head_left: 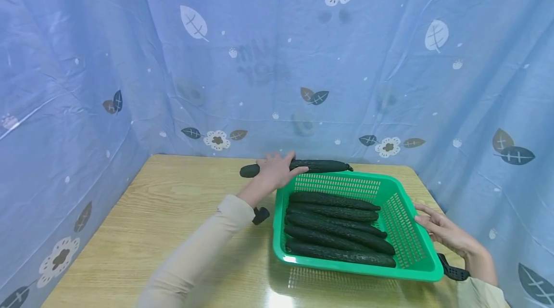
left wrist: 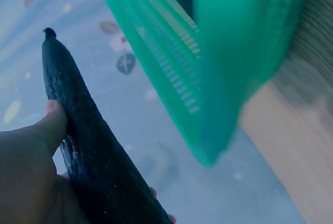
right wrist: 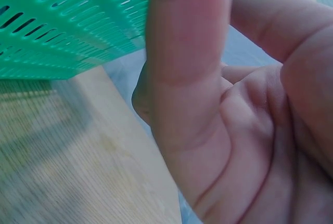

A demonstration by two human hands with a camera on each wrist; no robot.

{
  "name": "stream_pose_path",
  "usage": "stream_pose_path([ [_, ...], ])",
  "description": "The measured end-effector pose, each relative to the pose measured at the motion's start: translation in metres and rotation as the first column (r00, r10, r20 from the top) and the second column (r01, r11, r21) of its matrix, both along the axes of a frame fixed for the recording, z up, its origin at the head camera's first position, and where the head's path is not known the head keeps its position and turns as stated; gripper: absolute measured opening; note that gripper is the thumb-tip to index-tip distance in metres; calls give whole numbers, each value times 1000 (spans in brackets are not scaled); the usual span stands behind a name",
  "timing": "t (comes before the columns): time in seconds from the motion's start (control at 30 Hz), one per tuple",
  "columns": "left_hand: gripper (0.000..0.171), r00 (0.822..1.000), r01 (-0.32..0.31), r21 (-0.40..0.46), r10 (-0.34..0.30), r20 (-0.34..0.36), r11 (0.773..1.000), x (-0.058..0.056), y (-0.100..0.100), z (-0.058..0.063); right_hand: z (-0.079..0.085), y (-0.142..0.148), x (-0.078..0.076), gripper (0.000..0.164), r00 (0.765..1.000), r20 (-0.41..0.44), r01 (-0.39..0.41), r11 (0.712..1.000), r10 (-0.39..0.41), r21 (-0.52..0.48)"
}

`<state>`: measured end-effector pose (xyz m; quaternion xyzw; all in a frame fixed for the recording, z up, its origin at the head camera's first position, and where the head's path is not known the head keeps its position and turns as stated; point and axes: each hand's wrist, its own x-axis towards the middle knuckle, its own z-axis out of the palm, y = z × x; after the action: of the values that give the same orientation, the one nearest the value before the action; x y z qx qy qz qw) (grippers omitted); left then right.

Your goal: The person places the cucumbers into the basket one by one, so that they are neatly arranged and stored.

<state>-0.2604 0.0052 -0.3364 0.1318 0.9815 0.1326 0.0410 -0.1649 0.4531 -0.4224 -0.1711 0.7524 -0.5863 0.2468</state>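
My left hand (head_left: 273,172) grips a long dark green cucumber (head_left: 322,166) at the back edge of the table, behind the basket. In the left wrist view, the thumb lies along one side of that cucumber (left wrist: 88,130) and fingertips show at its other side. A green plastic basket (head_left: 359,269) with slotted walls holds several cucumbers (head_left: 339,236) lying side by side. At the basket's right wall is my right hand (head_left: 447,233), its fingers loosely bent and fingertips right at the rim. The right wrist view shows the palm and bent fingers (right wrist: 190,57) beside the slotted wall, holding nothing.
The basket stands on the right part of a light wood table (head_left: 186,202). A blue curtain (head_left: 277,57) with leaf and flower prints hangs right behind the table and along both sides. Dark straps with camera mounts (head_left: 260,215) sit on the wrists.
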Motion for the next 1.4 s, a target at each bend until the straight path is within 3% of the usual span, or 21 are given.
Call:
stream_pose_path([
  [0.23,73,999,36,-29,-35,30,999,9,28,7,3,1,2,56,1000,-7,24,999,-23,44],
  [0.37,71,998,59,-53,-58,28,997,13,45,4,3,3,2,47,1000,-2,7,1000,-7,17],
  [0.6,70,997,73,-155,-69,34,985,23,74,-2,2,2,0,58,1000,10,3,1000,-3,-2],
  [0.77,69,997,75,-170,-69,39,983,26,92,-11,2,1,0,47,1000,4,-14,1000,14,-22],
  [1.0,65,996,67,-183,-56,65,981,29,113,-25,3,3,1,46,1000,-8,-13,1000,13,-13],
  [1.23,63,988,49,-135,-28,149,990,30,120,-44,2,1,1,42,1000,12,-28,999,29,-30],
  [1.4,62,984,56,-161,-27,176,985,30,122,-57,1,0,1,43,1000,11,-17,1000,17,-14],
])
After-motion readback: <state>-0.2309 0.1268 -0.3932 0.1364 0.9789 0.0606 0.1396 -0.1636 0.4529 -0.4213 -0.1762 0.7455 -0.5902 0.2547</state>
